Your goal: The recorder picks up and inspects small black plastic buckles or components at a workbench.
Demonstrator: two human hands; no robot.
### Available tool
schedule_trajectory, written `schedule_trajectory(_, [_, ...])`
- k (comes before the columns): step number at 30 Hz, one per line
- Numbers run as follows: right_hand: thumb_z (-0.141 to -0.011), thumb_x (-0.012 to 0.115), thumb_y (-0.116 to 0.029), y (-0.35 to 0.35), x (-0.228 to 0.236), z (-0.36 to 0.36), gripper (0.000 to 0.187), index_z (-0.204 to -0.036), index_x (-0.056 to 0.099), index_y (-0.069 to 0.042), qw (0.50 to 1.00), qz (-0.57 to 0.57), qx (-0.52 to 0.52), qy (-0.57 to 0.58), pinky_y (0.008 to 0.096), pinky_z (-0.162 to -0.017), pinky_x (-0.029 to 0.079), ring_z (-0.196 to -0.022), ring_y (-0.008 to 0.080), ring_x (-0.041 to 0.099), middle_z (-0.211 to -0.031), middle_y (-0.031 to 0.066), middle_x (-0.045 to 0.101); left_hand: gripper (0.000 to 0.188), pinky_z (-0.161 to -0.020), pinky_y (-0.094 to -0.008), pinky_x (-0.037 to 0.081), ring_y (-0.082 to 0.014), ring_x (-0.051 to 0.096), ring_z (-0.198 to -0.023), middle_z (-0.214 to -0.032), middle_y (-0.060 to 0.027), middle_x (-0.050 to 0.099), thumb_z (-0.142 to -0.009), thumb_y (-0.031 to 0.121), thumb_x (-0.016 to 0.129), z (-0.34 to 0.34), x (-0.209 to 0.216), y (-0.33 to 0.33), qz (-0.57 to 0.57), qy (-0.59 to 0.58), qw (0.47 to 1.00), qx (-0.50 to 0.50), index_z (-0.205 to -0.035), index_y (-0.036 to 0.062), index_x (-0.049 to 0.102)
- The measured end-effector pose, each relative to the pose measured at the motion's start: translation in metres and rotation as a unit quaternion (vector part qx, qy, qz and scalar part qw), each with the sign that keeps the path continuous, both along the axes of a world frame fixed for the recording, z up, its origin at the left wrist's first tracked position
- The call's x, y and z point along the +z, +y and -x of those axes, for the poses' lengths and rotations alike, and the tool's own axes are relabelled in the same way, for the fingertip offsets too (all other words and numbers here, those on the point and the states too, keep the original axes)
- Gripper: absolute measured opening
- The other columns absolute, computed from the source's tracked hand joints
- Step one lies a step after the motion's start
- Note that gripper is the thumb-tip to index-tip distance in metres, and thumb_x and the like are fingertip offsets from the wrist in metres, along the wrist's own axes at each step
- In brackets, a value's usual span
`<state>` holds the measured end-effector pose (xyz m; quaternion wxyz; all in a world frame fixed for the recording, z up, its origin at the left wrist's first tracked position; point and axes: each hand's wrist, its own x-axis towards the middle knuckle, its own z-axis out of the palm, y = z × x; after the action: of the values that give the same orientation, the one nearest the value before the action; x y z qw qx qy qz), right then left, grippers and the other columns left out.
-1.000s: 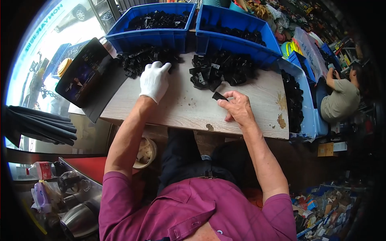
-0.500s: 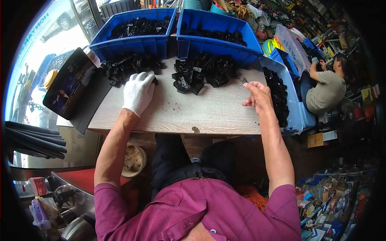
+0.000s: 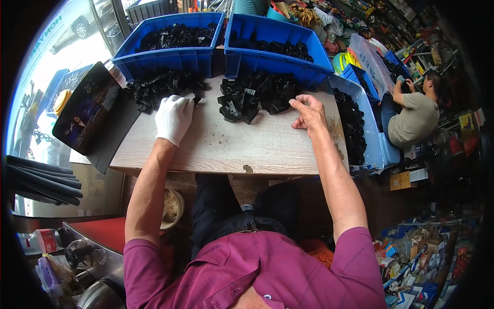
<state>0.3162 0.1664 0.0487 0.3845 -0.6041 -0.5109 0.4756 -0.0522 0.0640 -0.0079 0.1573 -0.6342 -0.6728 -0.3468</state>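
Note:
My left hand (image 3: 174, 119), in a white knit glove, is closed at the front edge of the left pile of black plastic parts (image 3: 163, 85). A small black part (image 3: 196, 100) shows at its fingertips. My bare right hand (image 3: 310, 114) hovers by the right edge of the other heap of black parts (image 3: 261, 95), its index finger and thumb reaching to the pieces there. A gap shows between those and the lower fingers, and I see no part in that hand. Both heaps lie on the pale wood-grain table (image 3: 221, 149).
Two blue bins (image 3: 170, 55) (image 3: 280, 61) of black parts stand behind the heaps. A light-blue bin (image 3: 371, 131) with more parts is at the table's right. On the left leans a tablet (image 3: 87, 110) with its screen lit. Another person (image 3: 414, 116) sits at the far right.
My right hand has moved left to the right-hand heap, and the small dark piece at its fingertips no longer shows apart. My left hand has stayed nearly in place.

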Motion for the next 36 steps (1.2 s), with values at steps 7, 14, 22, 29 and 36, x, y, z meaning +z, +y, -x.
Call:
schedule_trajectory(7, [-0.088, 0.082, -0.021, 0.003, -0.014, 0.003, 0.026, -0.105, 0.069, -0.006, 0.999, -0.018, 0.046, 0.021, 0.0324, -0.049, 0.06, -0.044, 0.009, 0.055, -0.059, -0.0014, 0.056, 0.018, -0.081, -0.0411, 0.057, -0.032, 0.067, -0.096, -0.102, -0.0088, 0.074, -0.094, 0.022, 0.069, -0.007, 0.006, -0.004, -0.009, 0.002, 1.0, -0.021, -0.106, 0.0096, 0.076])
schedule_trajectory(14, [-0.088, 0.08, -0.016, -0.023, -0.008, -0.005, 0.017, -0.096, 0.069, -0.005, 0.998, -0.002, 0.05, 0.045, 0.0302, -0.048, 0.058, -0.045, 0.0087, 0.055, -0.067, 0.0006, 0.063, 0.021, -0.085, -0.0398, 0.057, -0.0309, 0.067, -0.098, -0.107, -0.0082, 0.075, -0.09, 0.012, 0.068, -0.008, 0.006, -0.008, 0.007, 0.035, 0.997, -0.067, -0.11, 0.0098, 0.075])
schedule_trajectory(22, [-0.082, 0.082, -0.009, -0.053, -0.006, -0.003, 0.024, -0.099, 0.066, -0.004, 0.992, 0.034, 0.118, -0.004, 0.0295, -0.052, 0.058, -0.046, 0.007, 0.051, -0.061, -0.0018, 0.057, 0.024, -0.087, -0.0419, 0.056, -0.0349, 0.068, -0.1, -0.105, -0.0131, 0.076, -0.09, 0.012, 0.067, -0.025, 0.009, -0.023, 0.014, -0.085, 0.989, -0.118, -0.113, 0.008, 0.075])
schedule_trajectory(29, [-0.08, 0.082, -0.004, -0.071, 0.005, -0.002, 0.043, -0.118, 0.062, 0.0, 0.988, 0.07, 0.132, -0.026, 0.0302, -0.049, 0.057, -0.045, 0.0088, 0.052, -0.068, 0.0013, 0.059, 0.029, -0.082, -0.0396, 0.057, -0.0355, 0.071, -0.093, -0.103, -0.0178, 0.075, -0.088, 0.007, 0.072, -0.076, 0.021, -0.067, 0.044, -0.252, 0.947, -0.197, -0.117, 0.0034, 0.073])
schedule_trajectory(36, [-0.079, 0.082, -0.004, -0.073, 0.0, -0.005, 0.039, -0.113, 0.065, 0.001, 0.983, 0.096, 0.135, -0.073, 0.0301, -0.043, 0.052, -0.046, 0.01, 0.052, -0.067, 0.0016, 0.057, 0.029, -0.084, -0.0402, 0.057, -0.036, 0.071, -0.095, -0.103, -0.0179, 0.074, -0.088, 0.006, 0.071, -0.117, 0.025, -0.07, 0.038, -0.254, 0.935, -0.245, -0.117, 0.0023, 0.072])
